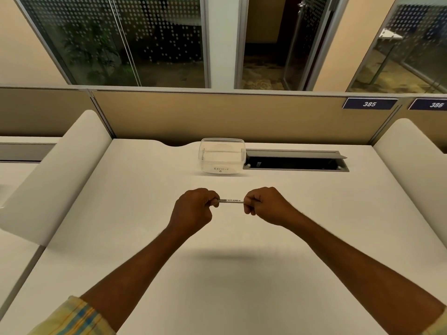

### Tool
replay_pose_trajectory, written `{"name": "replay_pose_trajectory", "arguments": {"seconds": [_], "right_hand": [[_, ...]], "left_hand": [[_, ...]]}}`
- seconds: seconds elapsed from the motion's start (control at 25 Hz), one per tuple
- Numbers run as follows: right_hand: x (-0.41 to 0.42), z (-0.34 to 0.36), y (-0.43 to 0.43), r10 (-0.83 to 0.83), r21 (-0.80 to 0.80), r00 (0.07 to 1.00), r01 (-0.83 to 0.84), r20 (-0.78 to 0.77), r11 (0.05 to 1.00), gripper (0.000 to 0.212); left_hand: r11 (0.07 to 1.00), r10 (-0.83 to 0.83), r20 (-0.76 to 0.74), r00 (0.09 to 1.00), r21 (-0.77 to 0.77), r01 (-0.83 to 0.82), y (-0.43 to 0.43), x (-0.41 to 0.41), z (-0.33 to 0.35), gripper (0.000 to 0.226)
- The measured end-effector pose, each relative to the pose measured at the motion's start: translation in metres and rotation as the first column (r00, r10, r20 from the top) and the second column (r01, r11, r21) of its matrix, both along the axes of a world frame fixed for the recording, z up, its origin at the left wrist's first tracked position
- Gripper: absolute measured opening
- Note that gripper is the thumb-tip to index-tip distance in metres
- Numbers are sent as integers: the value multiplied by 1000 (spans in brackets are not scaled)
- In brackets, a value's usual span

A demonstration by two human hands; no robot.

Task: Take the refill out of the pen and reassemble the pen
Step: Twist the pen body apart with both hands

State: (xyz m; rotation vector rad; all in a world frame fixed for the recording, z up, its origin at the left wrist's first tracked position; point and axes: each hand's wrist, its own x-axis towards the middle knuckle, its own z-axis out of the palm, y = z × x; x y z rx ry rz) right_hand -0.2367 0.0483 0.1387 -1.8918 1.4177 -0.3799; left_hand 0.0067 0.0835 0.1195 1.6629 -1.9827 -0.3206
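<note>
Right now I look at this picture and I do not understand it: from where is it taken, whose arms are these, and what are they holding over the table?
There is no machine here. A person wears one wide camera on the head, looking forward and down, so the arms come in from the bottom edge. The left hand and the right hand each grip one end of a thin pen, held level above the white desk. Both ends are hidden in the fists, so I cannot tell whether it is already opened. Farther back stands a clear plastic box with "Recycle" written on it, beside an open cable slot in the desk.
</note>
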Motion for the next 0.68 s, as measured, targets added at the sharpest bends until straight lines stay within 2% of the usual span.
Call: {"name": "replay_pose_trajectory", "arguments": {"seconds": [0.12,0.2,0.28,0.32,0.36,0.4,0.44,0.48,0.52,0.56,0.6,0.68], "right_hand": [[-1,-16,4,63,-326,998,-67,-23,943,36],[-5,-22,8,105,-553,988,-153,-118,819,29],[-11,-28,9,107,-670,964,-248,-245,700,26],[-11,-30,8,105,-671,961,-254,-254,697,26],[-9,-28,6,115,-615,970,-227,-216,755,24],[-7,-22,4,127,-482,986,-166,-112,861,22],[-6,-13,1,117,-272,993,-109,11,956,22],[-5,-4,-2,73,-49,991,-68,112,996,27],[-6,4,-4,27,121,985,-48,169,991,31],[-7,11,-6,4,225,983,-46,184,973,35],[-7,16,-6,0,261,985,-46,172,964,36],[-3,19,-3,-7,183,993,-15,121,983,35]], "left_hand": [[980,12,-56,998,200,0,-3,-2,7,30],[958,-4,-128,992,282,40,-6,0,13,33],[958,-16,-152,988,280,58,-8,3,16,30],[970,-26,-134,991,236,58,-8,4,16,26],[984,-41,-101,994,169,58,-8,5,16,22],[993,-56,-65,996,98,63,-8,7,16,18],[997,-73,-33,997,35,74,-9,8,15,16],[996,-89,-9,996,-17,88,-8,9,16,15],[993,-105,8,994,-60,106,-8,9,16,14],[989,-117,23,993,-92,119,-9,8,16,14],[987,-117,32,993,-108,120,-8,9,16,14],[991,-93,19,995,-96,94,-8,10,13,15]]}}
